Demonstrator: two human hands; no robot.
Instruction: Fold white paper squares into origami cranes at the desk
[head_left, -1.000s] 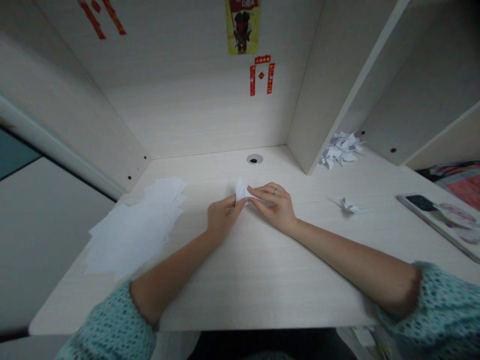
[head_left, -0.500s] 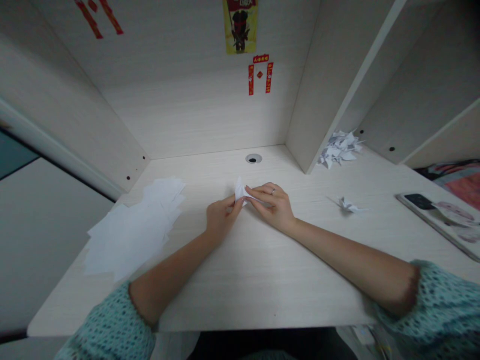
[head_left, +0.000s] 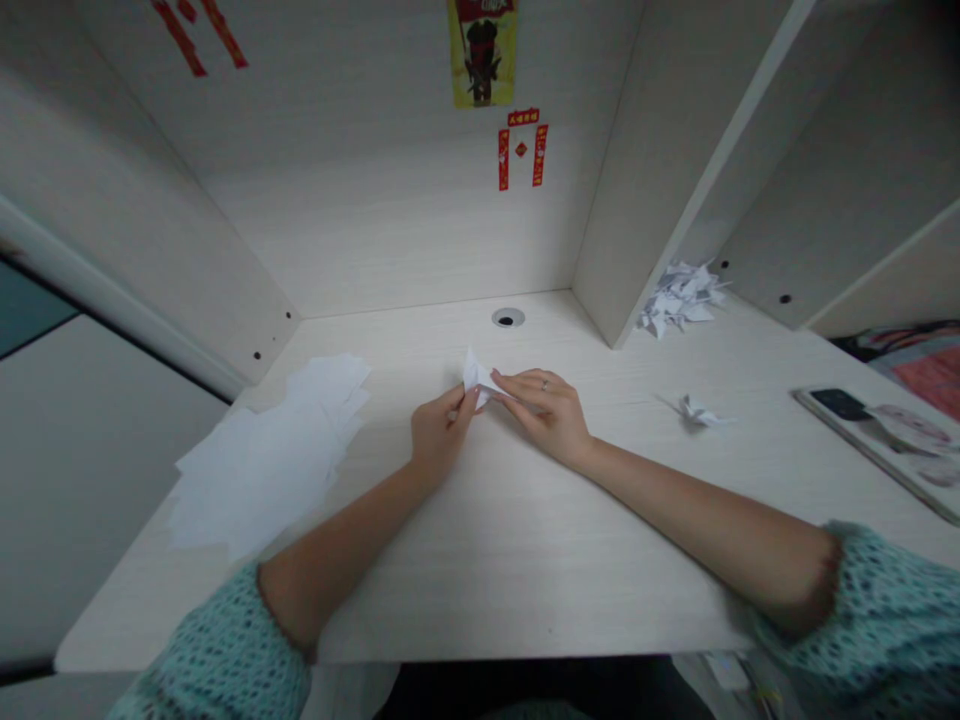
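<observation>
We have just tipped the folded white paper point(head_left: 475, 377) slightly toward eleven o'clock at the middle of the surface point(head_left: 525, 560), left hand point(head_left: 437, 437) pinching its near corner, right hand point(head_left: 549, 412) holding its three o'clock side, so the fold seems unfinished.

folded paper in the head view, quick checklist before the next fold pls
1. Left hand pinching the folded paper at its near edge: ok.
2. Right hand fingertips on the paper's right side: ok; pinching or just pressing, cannot tell.
3. Paper's far tip raised off the desk: ok.
4. Stack of loose sheets lying apart, to the left: ok.
5. Small folded piece lying apart, to the right: ok.
6. Creases sharp and aligned: cannot tell, too small.
</observation>
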